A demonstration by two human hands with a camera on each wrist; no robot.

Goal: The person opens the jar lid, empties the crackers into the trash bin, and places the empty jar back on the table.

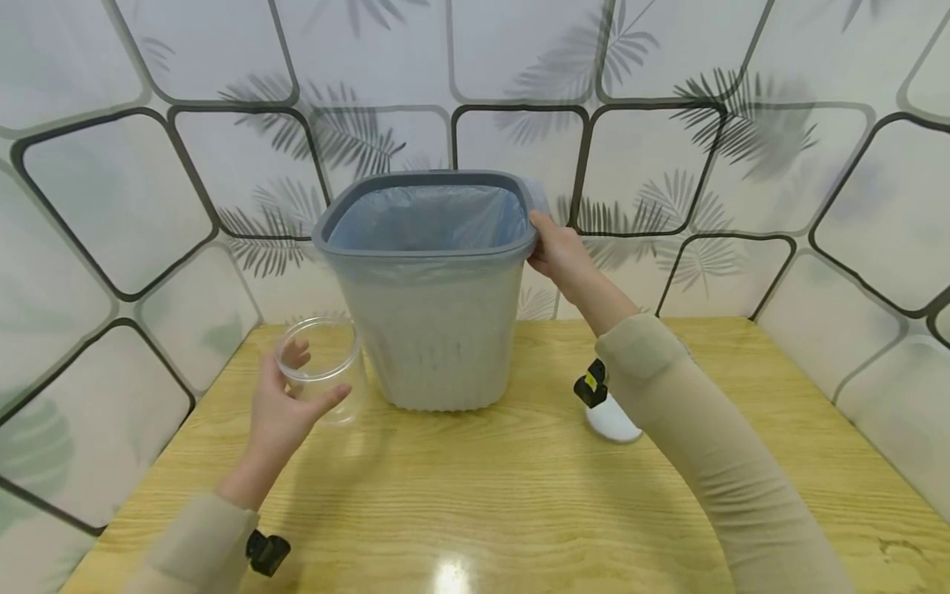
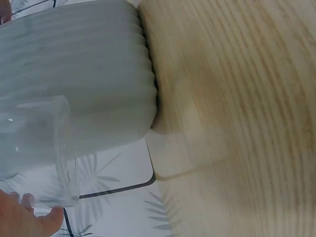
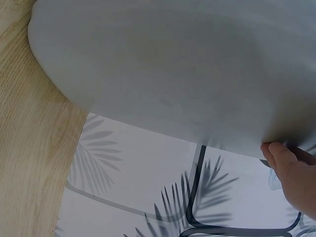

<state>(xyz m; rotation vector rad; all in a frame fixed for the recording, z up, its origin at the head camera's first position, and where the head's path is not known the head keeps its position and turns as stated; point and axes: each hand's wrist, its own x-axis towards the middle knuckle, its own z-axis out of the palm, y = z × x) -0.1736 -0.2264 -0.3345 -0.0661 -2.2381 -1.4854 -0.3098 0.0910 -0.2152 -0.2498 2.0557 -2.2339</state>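
Note:
A grey trash can (image 1: 438, 330) with a darker grey rim stands upright on the table, lined with a translucent plastic bag (image 1: 430, 210). My right hand (image 1: 560, 256) grips its rim at the right side, thumb on top and fingers under the edge. In the right wrist view those fingertips (image 3: 274, 150) press against the can's outer wall. To the left of the can, my left hand (image 1: 285, 412) holds a clear plastic container (image 1: 347, 398) with its open mouth up. The left wrist view has the container (image 2: 34, 143) overlapping the can's lower side.
A white round object (image 1: 614, 421) lies on the wooden table (image 1: 475, 487), partly hidden by my right wrist and its black strap mount (image 1: 591, 384). Patterned walls (image 1: 653, 165) with leaf prints close in the table at the back and both sides.

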